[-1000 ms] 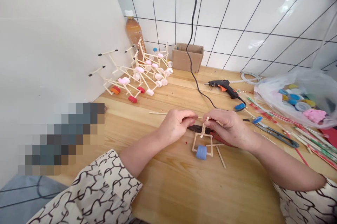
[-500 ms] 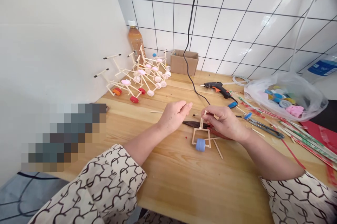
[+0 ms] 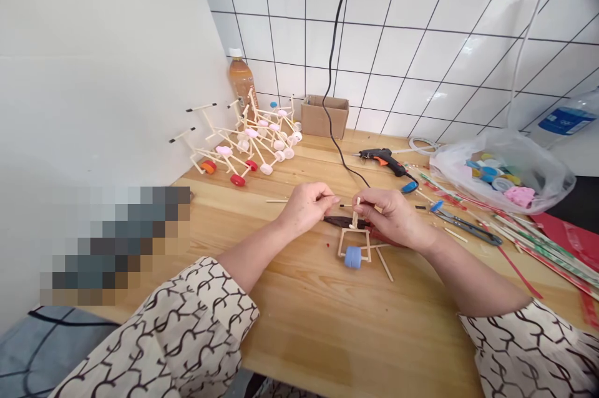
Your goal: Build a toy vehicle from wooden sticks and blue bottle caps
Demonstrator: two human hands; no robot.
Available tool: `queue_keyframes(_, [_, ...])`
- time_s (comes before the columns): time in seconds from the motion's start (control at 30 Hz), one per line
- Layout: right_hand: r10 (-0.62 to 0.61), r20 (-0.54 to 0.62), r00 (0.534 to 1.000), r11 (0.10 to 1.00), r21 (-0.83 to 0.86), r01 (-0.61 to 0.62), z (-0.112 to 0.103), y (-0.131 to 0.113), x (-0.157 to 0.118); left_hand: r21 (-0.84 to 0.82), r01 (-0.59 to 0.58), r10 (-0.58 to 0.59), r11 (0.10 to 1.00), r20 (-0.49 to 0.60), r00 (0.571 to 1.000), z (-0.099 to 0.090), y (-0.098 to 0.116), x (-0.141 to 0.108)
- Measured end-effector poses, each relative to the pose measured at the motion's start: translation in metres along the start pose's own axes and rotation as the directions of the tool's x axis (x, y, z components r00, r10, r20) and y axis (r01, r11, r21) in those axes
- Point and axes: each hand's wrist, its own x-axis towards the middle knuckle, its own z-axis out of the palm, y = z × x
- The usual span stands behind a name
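Note:
My right hand (image 3: 390,217) grips the upright stick of a small wooden stick frame (image 3: 354,243), which rests on the table with a blue bottle-cap wheel (image 3: 353,257) at its near end. My left hand (image 3: 306,208) pinches at a thin wooden stick (image 3: 276,201) that runs behind it towards the frame. A black-tipped end of that stick shows between my hands. Dark-bladed pliers (image 3: 339,221) lie under the frame, partly hidden by my right hand. A loose stick (image 3: 384,264) lies beside the wheel.
Finished stick models with coloured wheels (image 3: 248,142) stand at the far left of the wooden table (image 3: 299,335). A glue gun (image 3: 379,161), scissors (image 3: 463,229) and a plastic bag of caps (image 3: 500,167) lie to the right. A cardboard box (image 3: 324,116) stands by the tiled wall.
The view has drawn back, so everything looks smaller. My left fingers have come closer together at the stick, and my right hand still holds the frame's upright.

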Motion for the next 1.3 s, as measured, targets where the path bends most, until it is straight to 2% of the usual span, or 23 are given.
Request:
queue_keyframes(0.13, [-0.007,-0.016,1.0,1.0,-0.001,0.007,0.0,0.0,-0.001,0.155,-0.071,0.081,0.985,-0.059,0.995,-0.004,0.006,0.0])
queue_keyframes(0.27, [-0.019,-0.025,0.999,1.0,-0.005,0.019,0.001,0.0,-0.001,0.189,-0.103,0.121,0.977,-0.085,0.989,-0.004,0.006,0.0])
queue_keyframes(0.5, [-0.038,-0.022,0.999,0.999,-0.017,0.037,0.001,-0.001,0.001,0.083,-0.139,0.144,0.987,-0.049,0.988,-0.002,-0.003,0.001])
queue_keyframes(0.7, [-0.042,-0.029,0.999,0.999,-0.028,0.041,0.003,-0.002,0.002,-0.118,-0.116,0.109,0.986,-0.062,0.992,0.002,-0.005,0.001])
queue_keyframes(0.77, [-0.045,-0.034,0.998,0.999,-0.032,0.044,0.004,-0.002,0.002,-0.133,-0.089,0.083,0.987,-0.054,0.995,0.002,-0.003,0.0])
queue_keyframes(0.87, [-0.047,-0.039,0.998,0.998,-0.037,0.046,0.005,0.0,0.001,-0.079,-0.063,0.059,0.995,-0.051,0.997,0.0,-0.002,0.0])
queue_keyframes(1.2, [-0.05,-0.033,0.998,0.998,-0.046,0.048,0.004,-0.001,0.0,0.17,-0.09,0.105,0.981,-0.08,0.991,-0.004,0.008,0.001])
queue_keyframes(1.3, [-0.047,-0.033,0.998,0.998,-0.049,0.045,0.003,-0.001,0.0,0.191,-0.092,0.108,0.977,-0.077,0.991,-0.003,0.007,0.001])
